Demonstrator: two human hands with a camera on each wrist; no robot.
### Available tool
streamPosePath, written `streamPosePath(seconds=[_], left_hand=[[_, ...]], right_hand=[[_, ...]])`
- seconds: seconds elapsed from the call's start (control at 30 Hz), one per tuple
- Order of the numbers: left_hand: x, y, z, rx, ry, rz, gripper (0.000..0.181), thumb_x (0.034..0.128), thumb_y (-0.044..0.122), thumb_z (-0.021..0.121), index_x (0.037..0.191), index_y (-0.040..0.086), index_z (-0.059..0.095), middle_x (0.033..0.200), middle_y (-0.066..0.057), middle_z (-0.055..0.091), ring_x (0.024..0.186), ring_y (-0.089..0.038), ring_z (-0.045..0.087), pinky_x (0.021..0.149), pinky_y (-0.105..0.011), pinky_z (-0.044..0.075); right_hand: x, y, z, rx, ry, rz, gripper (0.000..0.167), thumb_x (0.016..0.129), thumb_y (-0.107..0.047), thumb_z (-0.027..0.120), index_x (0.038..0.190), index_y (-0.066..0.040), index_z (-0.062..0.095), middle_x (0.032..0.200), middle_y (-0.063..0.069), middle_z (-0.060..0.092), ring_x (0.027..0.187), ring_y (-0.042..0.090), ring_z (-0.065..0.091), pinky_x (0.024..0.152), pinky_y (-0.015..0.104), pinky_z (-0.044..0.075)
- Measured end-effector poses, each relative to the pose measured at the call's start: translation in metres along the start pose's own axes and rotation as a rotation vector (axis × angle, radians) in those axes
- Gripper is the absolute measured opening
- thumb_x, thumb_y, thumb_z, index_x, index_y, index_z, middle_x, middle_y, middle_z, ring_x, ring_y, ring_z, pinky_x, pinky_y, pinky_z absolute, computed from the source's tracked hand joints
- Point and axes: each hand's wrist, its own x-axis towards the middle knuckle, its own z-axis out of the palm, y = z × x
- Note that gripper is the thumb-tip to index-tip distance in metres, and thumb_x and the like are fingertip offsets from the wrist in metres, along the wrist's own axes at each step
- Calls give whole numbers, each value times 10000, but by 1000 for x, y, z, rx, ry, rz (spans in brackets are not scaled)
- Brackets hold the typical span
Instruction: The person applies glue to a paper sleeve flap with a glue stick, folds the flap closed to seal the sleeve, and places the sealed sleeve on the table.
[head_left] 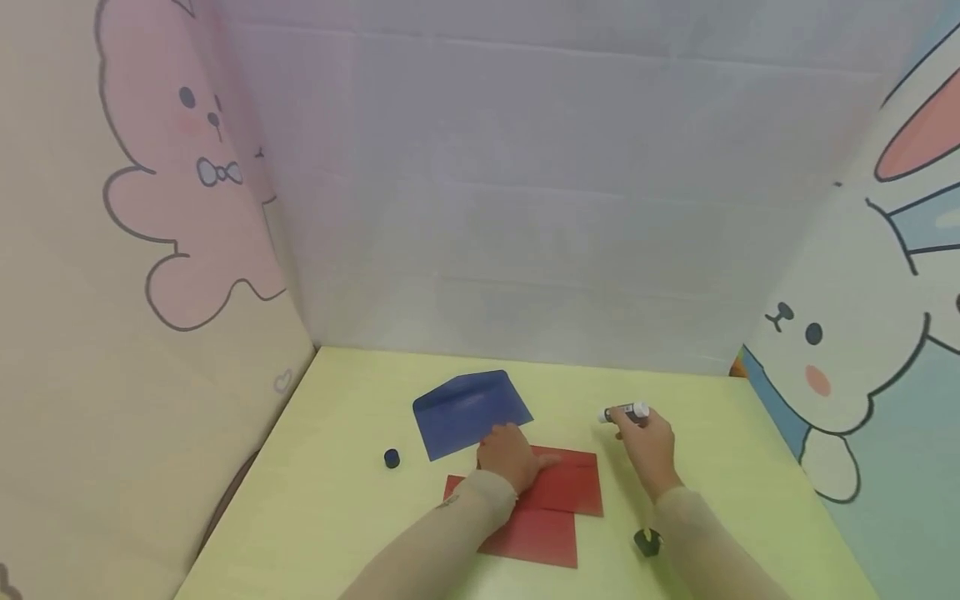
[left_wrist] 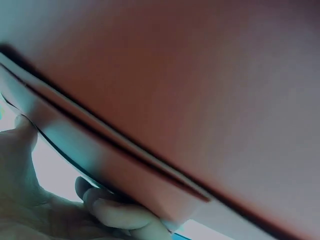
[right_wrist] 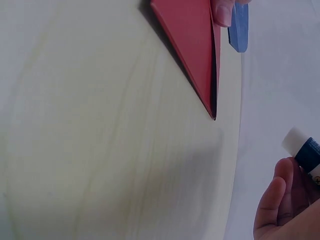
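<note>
My left hand (head_left: 512, 458) lies over a red envelope (head_left: 573, 492), its thumb stretched to the right along the flap. In the left wrist view the fingers (left_wrist: 120, 215) are curled against the envelope's edge, with the thumb touching the paper farther left. The upper red envelope overlaps a second red sheet or envelope (head_left: 536, 540) beneath it; the forearm covers part of both. To the right, raised above the table, my right hand (head_left: 651, 446) holds a glue stick (head_left: 624, 412) with white ends and a dark label. One white end (right_wrist: 295, 141) points past the fingertips in the right wrist view.
A blue envelope (head_left: 472, 412) with its flap open lies behind the left hand. Left of it stands a small dark blue cap (head_left: 392, 458). Beside the right forearm is a small dark object (head_left: 647, 542) of unclear kind. A pale back wall (head_left: 525, 250) borders the yellow table.
</note>
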Motion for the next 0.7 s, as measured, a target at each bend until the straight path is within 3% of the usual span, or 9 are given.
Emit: streamPosePath(seconds=[0.07, 0.2, 0.33, 0.47, 0.6, 0.7], left_hand=[[3, -4, 6, -41, 16, 11, 888, 869, 766, 957, 1161, -55, 783, 1003, -194, 782, 889, -361, 811, 784, -511, 728], [6, -11, 0, -157, -4, 53, 712, 974, 557, 954, 1161, -105, 768, 1011, -225, 795, 916, -374, 807, 815, -526, 722], [10, -17, -1, -142, -44, 60, 518, 1080, 409, 868, 1221, -77, 759, 1086, -219, 821, 1019, -399, 829, 898, -542, 719], [11, -18, 0, -126, -63, 55, 377, 1114, 298, 834, 1215, -56, 751, 1081, -206, 827, 1031, -411, 842, 928, -548, 723], [11, -16, -6, -120, -53, 66, 351, 1125, 277, 816, 1234, -50, 750, 1097, -199, 828, 1049, -407, 845, 940, -542, 724], [10, -15, -17, -163, -84, 71, 359, 1137, 254, 798, 1273, -73, 742, 1145, -222, 825, 1100, -428, 838, 984, -564, 713]], right_hand=[[-1, -1, -1, 7, 6, -3, 379, 1110, -405, 782, 1164, -30, 798, 1076, 160, 859, 829, 69, 714, 740, 295, 510], [0, -3, -4, 11, 27, -22, 385, 1104, -403, 788, 1148, -21, 801, 1030, 127, 863, 808, 66, 719, 722, 295, 500], [-1, -3, -6, 4, 32, -24, 386, 1109, -400, 781, 1163, -18, 793, 1110, 176, 870, 808, 52, 723, 747, 287, 506], [-3, -1, -9, 0, 33, -11, 386, 1113, -395, 777, 1174, -15, 791, 1155, 205, 869, 806, 45, 721, 747, 290, 505], [0, -4, -9, -6, 40, -15, 393, 1109, -409, 779, 1168, -21, 794, 1134, 196, 872, 812, 64, 726, 737, 298, 499], [4, -8, -8, -8, 37, -28, 398, 1105, -427, 781, 1161, -34, 794, 1125, 192, 871, 816, 66, 726, 750, 298, 496]])
